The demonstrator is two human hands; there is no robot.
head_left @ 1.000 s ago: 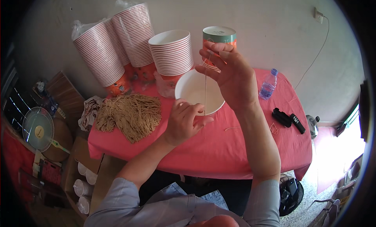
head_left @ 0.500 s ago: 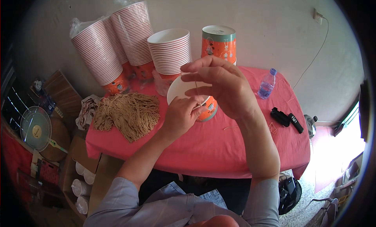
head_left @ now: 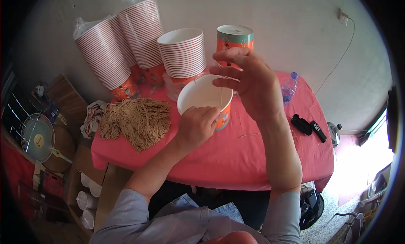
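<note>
Prob. mid-step: one string (head_left: 222,96) runs betw. the hands, in view across the R side of the open tub (head_left: 195,91), mid-worktop (head_left: 236,159) twd the back edge. L hand (head_left: 197,124) is curled, thumb & forefinger pinching the lower end; R hand (head_left: 258,84) is raised, fingers spread, string reaching them, looped or not can't tell. Amt done unclear; plenty left, judging by the string heap (head_left: 137,122) nr the L edge. Tub is white inside, contents can't tell, L hand hides part. Back edge: nested stack (head_left: 181,54), bagged stacks (head_left: 103,54), upturned tub (head_left: 235,37). Carton (head_left: 109,189) below front L corner holds white cups (head_left: 87,200).
</note>
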